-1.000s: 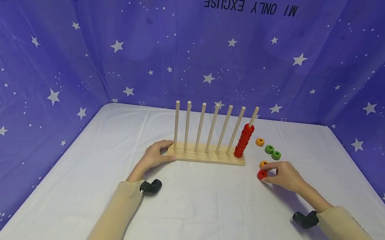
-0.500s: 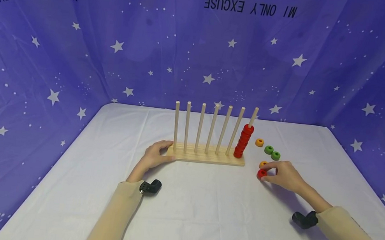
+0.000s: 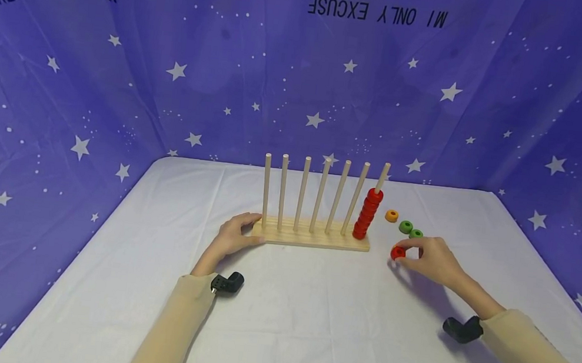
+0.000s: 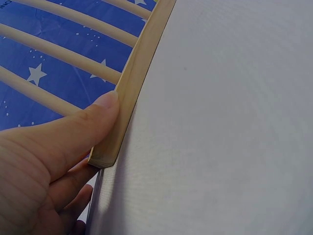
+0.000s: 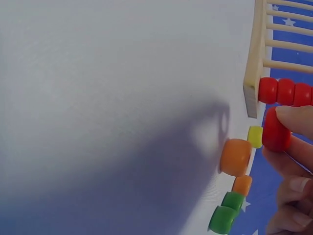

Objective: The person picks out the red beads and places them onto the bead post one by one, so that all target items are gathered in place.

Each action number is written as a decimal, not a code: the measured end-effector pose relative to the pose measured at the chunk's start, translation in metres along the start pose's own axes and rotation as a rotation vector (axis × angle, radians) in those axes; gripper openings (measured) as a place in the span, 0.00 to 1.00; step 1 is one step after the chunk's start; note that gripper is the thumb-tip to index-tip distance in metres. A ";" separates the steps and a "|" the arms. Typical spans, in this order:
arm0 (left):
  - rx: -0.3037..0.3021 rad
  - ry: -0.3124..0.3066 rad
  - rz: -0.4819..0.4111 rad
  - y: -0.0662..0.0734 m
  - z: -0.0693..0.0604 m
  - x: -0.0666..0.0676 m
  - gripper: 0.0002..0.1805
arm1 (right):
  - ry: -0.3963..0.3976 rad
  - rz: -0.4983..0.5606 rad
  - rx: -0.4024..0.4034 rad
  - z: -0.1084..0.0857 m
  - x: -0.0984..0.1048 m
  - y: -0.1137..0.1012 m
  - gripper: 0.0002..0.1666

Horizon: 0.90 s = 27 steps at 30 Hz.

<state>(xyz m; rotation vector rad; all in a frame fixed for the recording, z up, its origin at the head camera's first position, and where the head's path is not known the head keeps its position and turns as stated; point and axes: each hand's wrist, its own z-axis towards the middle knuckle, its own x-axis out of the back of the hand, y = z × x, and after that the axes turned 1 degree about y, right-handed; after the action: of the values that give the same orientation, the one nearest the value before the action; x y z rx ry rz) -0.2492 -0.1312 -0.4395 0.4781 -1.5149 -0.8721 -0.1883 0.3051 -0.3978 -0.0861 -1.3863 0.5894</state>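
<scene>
A wooden peg stand point(image 3: 311, 240) has a row of upright pegs, with a stack of red beads point(image 3: 367, 214) on the rightmost one. My left hand point(image 3: 234, 235) grips the stand's left end; the left wrist view shows the thumb on the base point(image 4: 134, 81) and the other fingers partly hidden behind it. Right of the stand, my right hand point(image 3: 434, 260) pinches a single red bead point(image 5: 276, 129) between thumb and finger, raised off the cloth. Close by lies an orange bead point(image 5: 235, 157), nearly all covered in the head view.
Farther back on the white cloth point(image 3: 298, 318) sit another orange bead point(image 3: 391, 216) and two green beads point(image 3: 406, 227). The right wrist view also has a yellow bead point(image 5: 255, 136) near the stand. A purple star-patterned curtain point(image 3: 260, 72) encloses the back and sides.
My right hand has lifted the red bead from the cloth and carried it slightly away from me, so it now covers the nearer orange bead. The left hand and stand stay put.
</scene>
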 end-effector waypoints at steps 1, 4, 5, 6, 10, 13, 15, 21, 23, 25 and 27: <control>-0.001 0.000 0.001 0.000 0.000 0.000 0.36 | 0.011 -0.003 0.001 0.001 0.001 -0.001 0.16; -0.002 -0.001 0.001 0.000 0.000 0.000 0.36 | 0.048 -0.008 0.013 0.003 0.003 -0.002 0.17; -0.003 -0.001 0.002 0.000 0.000 0.001 0.36 | 0.061 -0.010 0.018 0.003 0.004 -0.002 0.17; -0.004 -0.001 0.001 -0.001 0.001 0.001 0.36 | 0.073 -0.012 0.019 0.004 0.004 -0.002 0.17; -0.003 -0.002 -0.002 -0.001 0.001 0.000 0.36 | 0.095 -0.013 0.025 0.007 0.007 -0.005 0.19; 0.000 0.000 -0.004 -0.002 0.001 0.000 0.36 | 0.106 -0.015 0.035 0.010 0.009 -0.008 0.19; 0.003 0.000 -0.006 -0.003 0.001 -0.001 0.36 | 0.116 -0.018 0.048 0.012 0.011 -0.010 0.18; 0.000 -0.004 -0.006 -0.003 0.000 -0.001 0.36 | 0.156 -0.023 0.082 0.015 0.016 -0.016 0.15; -0.003 -0.004 -0.008 -0.003 0.000 -0.001 0.36 | 0.177 -0.028 0.098 0.016 0.019 -0.017 0.14; -0.009 -0.001 -0.006 -0.003 0.001 -0.001 0.36 | 0.201 -0.030 0.117 0.018 0.021 -0.019 0.14; -0.011 0.002 -0.004 -0.002 0.001 -0.001 0.36 | 0.227 -0.038 0.140 0.020 0.025 -0.021 0.14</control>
<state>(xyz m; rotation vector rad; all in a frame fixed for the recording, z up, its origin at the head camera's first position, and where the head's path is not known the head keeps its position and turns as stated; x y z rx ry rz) -0.2506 -0.1319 -0.4417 0.4740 -1.5066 -0.8825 -0.1980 0.2924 -0.3635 -0.0139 -1.1221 0.6235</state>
